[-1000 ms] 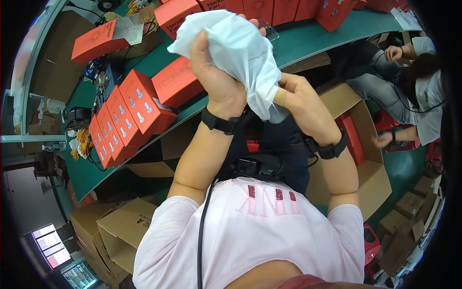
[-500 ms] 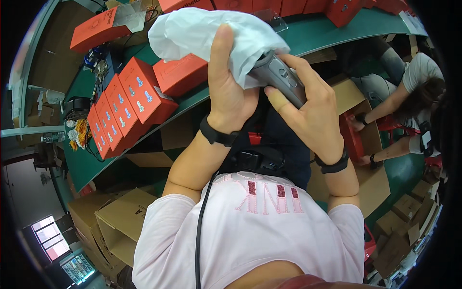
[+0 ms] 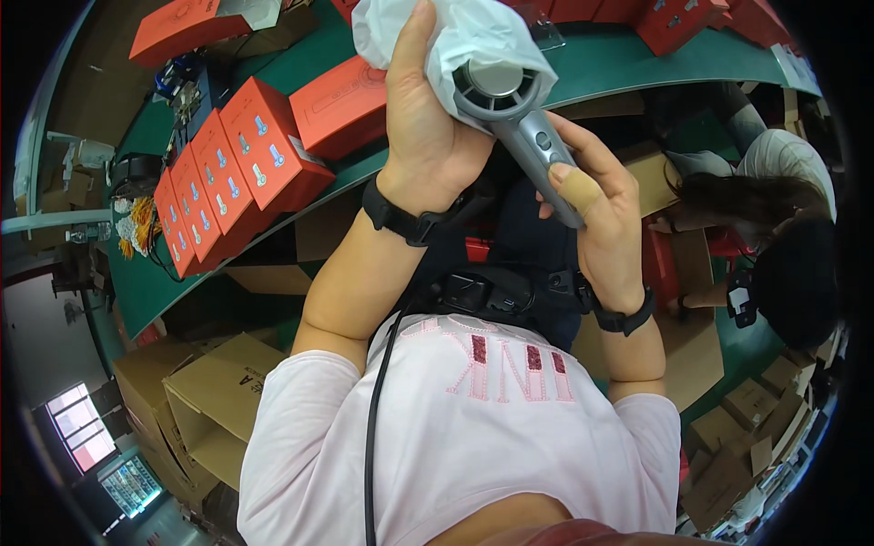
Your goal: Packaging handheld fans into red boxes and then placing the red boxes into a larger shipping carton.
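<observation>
A grey handheld fan with a round vented head and buttons on its handle is tilted in front of me. A thin white bag drapes over the upper part of its head. My left hand grips the bag beside the fan head, thumb up along it, with its other fingers mostly hidden behind. Wrapped round the lower handle is my right hand, its taped thumb lying near the buttons.
Red boxes stand in a row on the green table, with another red box beside them. Open cardboard boxes are at the lower left. A co-worker bends over a carton at the right.
The fan has turned so its round head and vents show out of the bag. Both hands have shifted slightly with it. The co-worker at the right has leaned further down.
</observation>
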`<state>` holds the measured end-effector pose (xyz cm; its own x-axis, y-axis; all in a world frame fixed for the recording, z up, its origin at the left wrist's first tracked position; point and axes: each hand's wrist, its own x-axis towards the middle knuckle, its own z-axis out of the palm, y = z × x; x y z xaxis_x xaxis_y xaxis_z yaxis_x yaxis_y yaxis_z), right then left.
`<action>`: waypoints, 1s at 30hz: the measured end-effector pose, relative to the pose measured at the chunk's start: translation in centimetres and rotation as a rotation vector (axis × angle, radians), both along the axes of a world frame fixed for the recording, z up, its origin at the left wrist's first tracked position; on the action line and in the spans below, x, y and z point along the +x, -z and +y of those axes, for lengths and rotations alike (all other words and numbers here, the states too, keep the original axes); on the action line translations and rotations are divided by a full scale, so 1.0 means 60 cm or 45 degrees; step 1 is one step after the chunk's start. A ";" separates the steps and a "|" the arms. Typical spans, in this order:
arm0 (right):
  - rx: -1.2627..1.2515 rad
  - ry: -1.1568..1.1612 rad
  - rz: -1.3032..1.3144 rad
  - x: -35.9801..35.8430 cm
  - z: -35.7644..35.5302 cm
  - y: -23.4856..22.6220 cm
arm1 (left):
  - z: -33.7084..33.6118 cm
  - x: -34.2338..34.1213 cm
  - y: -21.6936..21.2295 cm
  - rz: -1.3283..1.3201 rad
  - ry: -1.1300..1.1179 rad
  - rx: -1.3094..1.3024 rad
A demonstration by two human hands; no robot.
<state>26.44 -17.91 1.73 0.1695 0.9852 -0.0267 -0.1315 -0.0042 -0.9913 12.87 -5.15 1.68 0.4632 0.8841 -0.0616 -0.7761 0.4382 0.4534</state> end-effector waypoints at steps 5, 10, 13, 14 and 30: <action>0.137 0.076 -0.174 -0.009 -0.003 0.003 | -0.012 0.015 -0.039 -0.016 -0.018 -0.139; 0.151 0.083 -0.132 -0.015 -0.005 -0.001 | -0.008 0.008 -0.034 -0.050 0.029 -0.101; 0.160 0.100 -0.028 -0.014 -0.007 0.002 | -0.006 0.009 -0.032 -0.063 0.062 -0.103; 0.160 0.100 -0.028 -0.014 -0.008 0.001 | -0.004 0.010 -0.030 -0.082 0.056 -0.060; 0.626 0.495 -0.631 0.015 0.017 0.031 | -0.117 0.073 0.020 0.507 -0.047 0.563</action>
